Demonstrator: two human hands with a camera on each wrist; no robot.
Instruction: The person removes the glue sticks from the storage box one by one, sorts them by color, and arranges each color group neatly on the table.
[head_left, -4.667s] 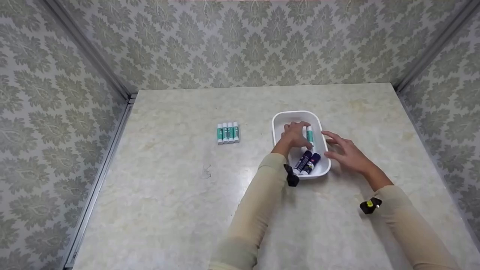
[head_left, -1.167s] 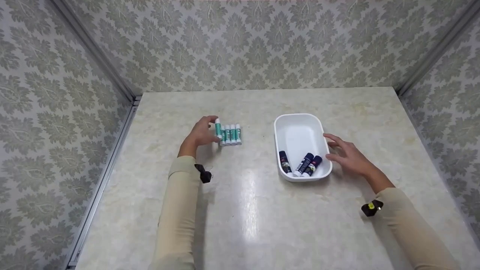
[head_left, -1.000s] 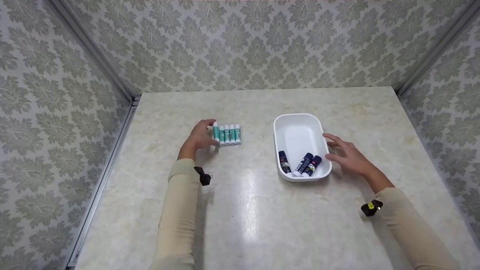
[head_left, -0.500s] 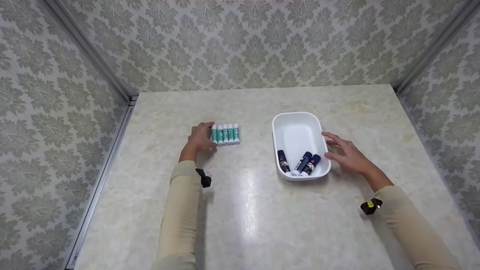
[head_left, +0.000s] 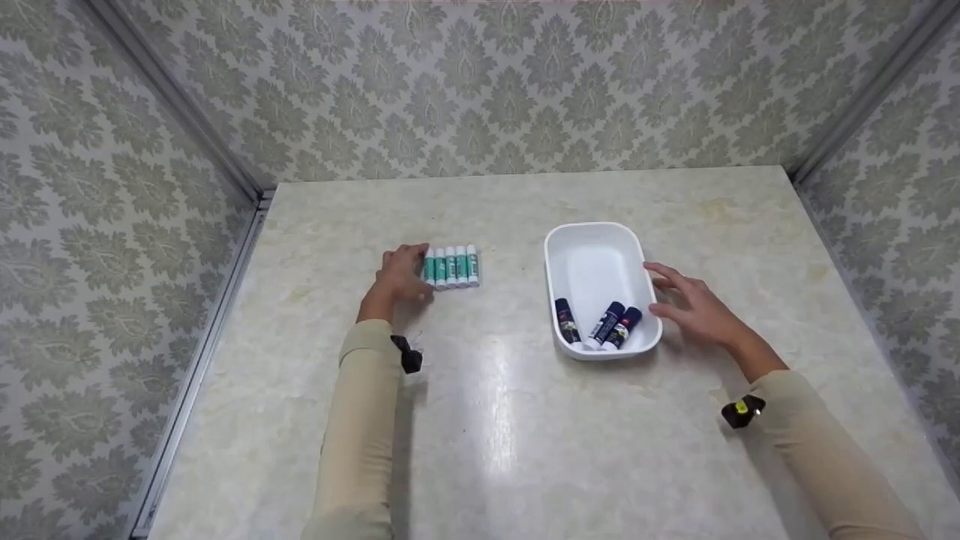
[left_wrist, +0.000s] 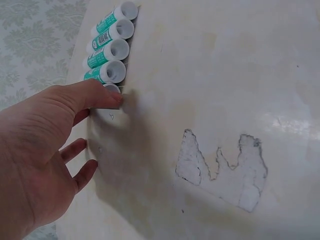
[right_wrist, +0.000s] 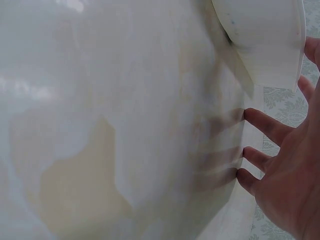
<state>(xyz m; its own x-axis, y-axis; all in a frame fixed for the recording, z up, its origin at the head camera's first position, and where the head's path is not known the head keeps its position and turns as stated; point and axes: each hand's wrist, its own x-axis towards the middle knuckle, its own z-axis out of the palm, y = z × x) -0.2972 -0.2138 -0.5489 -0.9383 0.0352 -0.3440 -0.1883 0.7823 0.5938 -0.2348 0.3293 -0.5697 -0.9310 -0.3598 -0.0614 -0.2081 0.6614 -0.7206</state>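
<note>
I have five green sticks point(head_left: 451, 268) on the counter point(head_left: 637, 442), side by side in a neat row. They are green in the middle and white at both ends. My left fingers point(left_wrist: 86, 174) are pinching the last stick on the left point(head_left: 429, 267). My left thumb point(left_wrist: 95, 95) is on its near end and my pointer is on its far end. That stick lies flat, just beside the next one. My other left fingers are spread apart over the counter, and I cannot tell if they touch it.

To the right, well apart from the row, is a white tub point(head_left: 596, 262). My right fingers point(right_wrist: 270, 127) are loose and spread out. My right thumb point(head_left: 667, 312) and pointer touch the right rim of the tub, and the other three poke out beside it, low by the counter.

In the tub there are three dark blue sticks, all at the end near me. One blue stick point(head_left: 567, 321) lies along the left side. The other two blue sticks point(head_left: 606, 324) lie close together and lean the other way, with their blue ends up to the right. Their white ends point toward me.

I have tan sleeves point(head_left: 356, 427) on, and there is a little black thing point(head_left: 409, 355) at each wrist. The wall point(head_left: 517, 67) at the back has leafy shapes on it.
</note>
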